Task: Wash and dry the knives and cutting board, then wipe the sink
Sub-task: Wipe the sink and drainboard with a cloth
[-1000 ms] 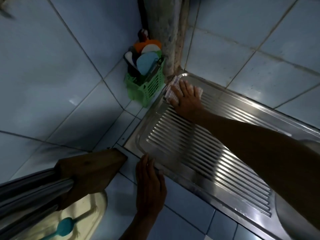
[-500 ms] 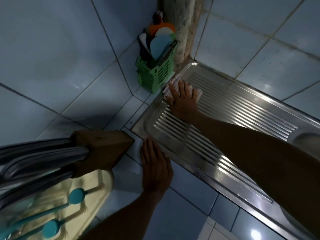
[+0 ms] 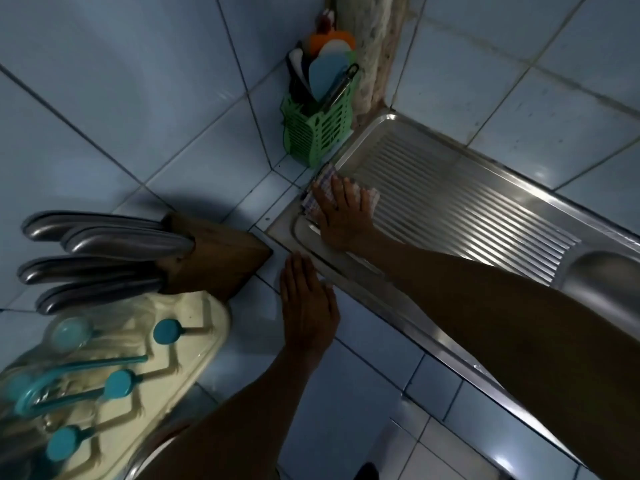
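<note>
Two bare hands are in view: the right hand [image 3: 341,216] and the left hand [image 3: 306,306]. One checked cloth [image 3: 320,190] lies under the right hand. There is one stainless steel sink [image 3: 485,216], with one ribbed drainboard and one basin showing at the right edge. One wooden knife block [image 3: 214,259] holds four knives [image 3: 104,258], counted by their grey metal handles. One green slotted plastic caddy [image 3: 318,131] stands in the corner; the utensils packed in it overlap too much to count. One cream rack [image 3: 138,358] carries teal-handled utensils, about five round teal ends showing, though the blur there makes that count uncertain.
</note>
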